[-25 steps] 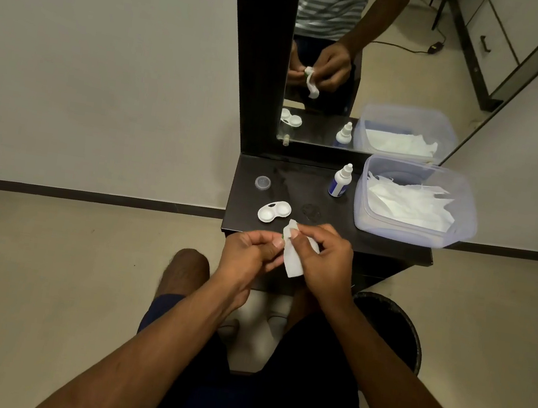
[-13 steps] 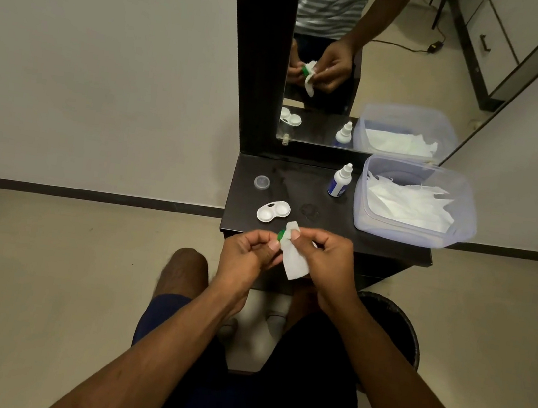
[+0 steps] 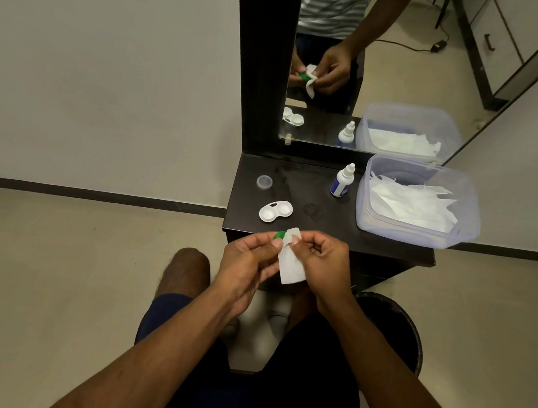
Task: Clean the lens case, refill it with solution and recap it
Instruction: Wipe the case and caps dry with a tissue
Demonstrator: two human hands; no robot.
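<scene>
L hand (image 3: pixel 245 262) pinches green cap (image 3: pixel 279 235), R hand (image 3: pixel 324 267) pinches tissue (image 3: pixel 290 262) over it; dark shelf (image 3: pixel 297 190) just beyond w/ open lens case (image 3: pixel 275 210), bottle (image 3: pixel 342 181), tub (image 3: pixel 418 204); mirror (image 3: pixel 367 62) behind.

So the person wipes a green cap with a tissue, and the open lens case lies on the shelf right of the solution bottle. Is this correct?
Not quite. In the head view the lens case lies left of the solution bottle, not right. The rest holds: the left hand holds the green cap and the right hand wipes it with the tissue.
</scene>
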